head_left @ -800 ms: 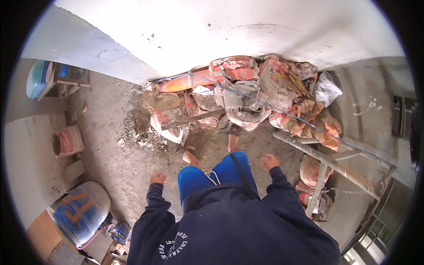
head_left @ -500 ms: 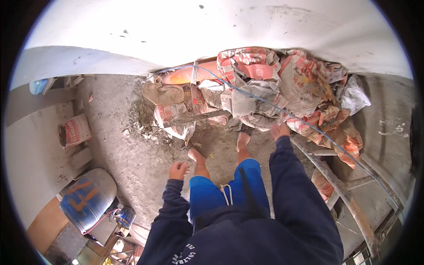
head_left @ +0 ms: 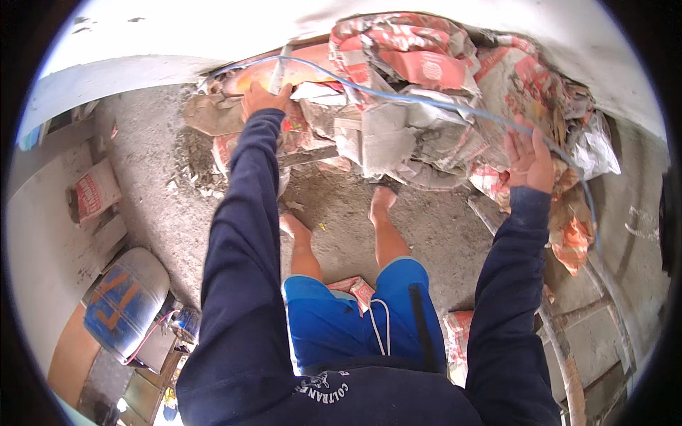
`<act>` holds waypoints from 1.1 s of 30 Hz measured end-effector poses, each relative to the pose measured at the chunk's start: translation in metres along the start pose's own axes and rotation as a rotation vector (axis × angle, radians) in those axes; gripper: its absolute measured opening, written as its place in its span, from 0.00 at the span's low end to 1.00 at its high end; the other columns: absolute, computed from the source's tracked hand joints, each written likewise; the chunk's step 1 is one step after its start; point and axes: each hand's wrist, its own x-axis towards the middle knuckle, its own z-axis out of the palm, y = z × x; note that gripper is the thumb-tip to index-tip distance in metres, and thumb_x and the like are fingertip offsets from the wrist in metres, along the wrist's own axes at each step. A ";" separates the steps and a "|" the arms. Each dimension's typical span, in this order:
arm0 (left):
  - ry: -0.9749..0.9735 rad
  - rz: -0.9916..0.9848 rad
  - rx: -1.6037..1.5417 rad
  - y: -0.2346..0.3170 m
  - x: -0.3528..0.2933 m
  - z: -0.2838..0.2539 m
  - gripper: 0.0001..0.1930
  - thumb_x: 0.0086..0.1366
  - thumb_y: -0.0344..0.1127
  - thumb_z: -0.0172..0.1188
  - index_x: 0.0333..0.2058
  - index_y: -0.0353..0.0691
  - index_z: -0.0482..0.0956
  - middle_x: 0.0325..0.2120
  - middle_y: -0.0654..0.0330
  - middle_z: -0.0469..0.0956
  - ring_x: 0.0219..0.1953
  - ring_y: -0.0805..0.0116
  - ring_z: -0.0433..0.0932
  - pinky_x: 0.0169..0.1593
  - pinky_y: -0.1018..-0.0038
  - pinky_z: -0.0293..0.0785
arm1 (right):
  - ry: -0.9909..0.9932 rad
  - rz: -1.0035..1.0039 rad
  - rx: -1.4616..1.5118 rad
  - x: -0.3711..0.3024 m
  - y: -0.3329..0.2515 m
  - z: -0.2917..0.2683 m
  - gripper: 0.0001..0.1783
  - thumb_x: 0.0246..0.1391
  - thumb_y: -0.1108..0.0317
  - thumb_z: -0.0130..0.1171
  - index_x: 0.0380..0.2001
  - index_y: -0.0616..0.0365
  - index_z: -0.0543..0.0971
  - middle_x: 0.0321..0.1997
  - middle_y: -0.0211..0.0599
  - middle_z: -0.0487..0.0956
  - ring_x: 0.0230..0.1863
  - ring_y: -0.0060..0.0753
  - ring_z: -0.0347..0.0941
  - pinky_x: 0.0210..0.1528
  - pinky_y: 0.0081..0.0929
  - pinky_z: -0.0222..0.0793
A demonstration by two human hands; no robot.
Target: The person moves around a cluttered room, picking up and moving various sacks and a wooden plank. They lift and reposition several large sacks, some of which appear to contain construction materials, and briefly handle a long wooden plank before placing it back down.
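A heap of crumpled, dirty red-and-white sacks (head_left: 430, 67) lies against the wall ahead. My left hand (head_left: 263, 101) reaches over the heap's left end, fingers apart, beside an upright pale strip (head_left: 281, 69) and an orange sack (head_left: 312, 55). Whether it touches the strip I cannot tell. A blue hose (head_left: 426, 101) runs across the heap and bends down on the right. My right hand (head_left: 531, 165) is open, palm showing, with its fingertips at the hose and no grip around it.
Wooden poles like a ladder (head_left: 568, 369) lie at lower right. A blue drum (head_left: 128, 304) stands at lower left, with a red-and-white sack (head_left: 97, 190) beyond it. A wooden stick (head_left: 309, 156) lies before the heap, near my feet. Rubble (head_left: 193, 167) covers the floor left of it.
Both hands have moved forward: the left from beside my leg to the heap's left end, the right farther out and right to the hose. The view has shifted too.
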 end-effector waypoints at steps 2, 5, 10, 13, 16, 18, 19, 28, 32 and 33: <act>-0.264 -0.039 0.146 0.010 0.007 0.005 0.29 0.41 0.57 0.55 0.33 0.35 0.72 0.28 0.47 0.73 0.34 0.51 0.72 0.40 0.62 0.66 | -0.038 -0.057 -0.132 0.002 -0.019 0.013 0.18 0.50 0.61 0.46 0.40 0.63 0.66 0.44 0.37 0.68 0.45 0.34 0.65 0.44 0.27 0.63; -0.444 -0.114 0.155 0.002 0.014 0.005 0.25 0.45 0.54 0.52 0.31 0.35 0.73 0.30 0.47 0.73 0.35 0.52 0.72 0.39 0.63 0.67 | -0.036 -0.037 -0.230 0.018 -0.034 0.022 0.19 0.50 0.58 0.45 0.42 0.61 0.66 0.45 0.36 0.67 0.46 0.32 0.64 0.45 0.27 0.60; -0.374 -0.002 0.158 -0.018 0.018 0.010 0.21 0.48 0.50 0.49 0.26 0.34 0.74 0.27 0.45 0.73 0.32 0.49 0.72 0.36 0.62 0.68 | 0.042 0.120 -0.594 0.079 -0.040 0.010 0.18 0.50 0.57 0.45 0.39 0.58 0.68 0.38 0.32 0.71 0.37 0.26 0.68 0.39 0.23 0.62; -0.311 0.076 0.049 -0.036 0.016 0.005 0.20 0.49 0.48 0.46 0.23 0.34 0.74 0.22 0.44 0.72 0.29 0.48 0.72 0.34 0.60 0.66 | 0.096 -0.012 -0.734 0.086 -0.029 -0.023 0.16 0.49 0.59 0.47 0.35 0.60 0.70 0.29 0.32 0.74 0.27 0.22 0.69 0.29 0.18 0.64; -0.428 0.089 -0.049 -0.067 0.003 -0.021 0.21 0.50 0.49 0.47 0.23 0.33 0.74 0.19 0.47 0.73 0.24 0.49 0.71 0.29 0.63 0.65 | 0.118 -0.195 -0.705 0.052 -0.005 -0.064 0.13 0.48 0.63 0.48 0.29 0.64 0.72 0.22 0.33 0.74 0.20 0.21 0.68 0.23 0.14 0.62; -0.526 -0.209 -0.413 -0.087 -0.020 -0.048 0.19 0.52 0.47 0.47 0.22 0.33 0.73 0.13 0.51 0.71 0.17 0.57 0.70 0.22 0.69 0.63 | 0.149 -0.202 -0.726 0.011 0.021 -0.086 0.12 0.48 0.64 0.48 0.28 0.63 0.72 0.21 0.31 0.73 0.19 0.18 0.66 0.21 0.14 0.61; -0.632 -0.365 -0.617 -0.096 -0.037 -0.065 0.19 0.54 0.46 0.47 0.23 0.32 0.73 0.15 0.55 0.72 0.16 0.68 0.69 0.21 0.74 0.62 | 0.127 -0.178 -0.689 -0.012 0.038 -0.092 0.11 0.48 0.64 0.48 0.29 0.62 0.72 0.20 0.30 0.73 0.19 0.18 0.65 0.21 0.15 0.60; -0.652 -0.363 -1.031 -0.046 -0.264 -0.200 0.13 0.57 0.38 0.44 0.24 0.36 0.72 0.21 0.58 0.71 0.24 0.71 0.69 0.28 0.76 0.64 | -0.301 0.522 -0.026 -0.180 0.150 -0.021 0.22 0.47 0.66 0.50 0.46 0.60 0.61 0.40 0.39 0.70 0.40 0.27 0.67 0.36 0.21 0.65; -1.048 -0.542 -1.276 0.006 -0.317 -0.200 0.14 0.54 0.37 0.49 0.35 0.32 0.69 0.27 0.59 0.71 0.28 0.73 0.69 0.33 0.79 0.65 | -0.347 0.470 0.090 -0.192 0.138 -0.005 0.21 0.46 0.69 0.50 0.45 0.60 0.62 0.41 0.40 0.70 0.42 0.29 0.67 0.38 0.24 0.65; -1.170 -0.378 -1.147 0.014 -0.320 -0.192 0.17 0.55 0.38 0.49 0.38 0.31 0.67 0.29 0.58 0.71 0.30 0.72 0.70 0.35 0.79 0.65 | -0.311 0.418 0.075 -0.189 0.133 -0.010 0.20 0.46 0.70 0.50 0.44 0.61 0.63 0.41 0.40 0.70 0.41 0.30 0.67 0.38 0.24 0.65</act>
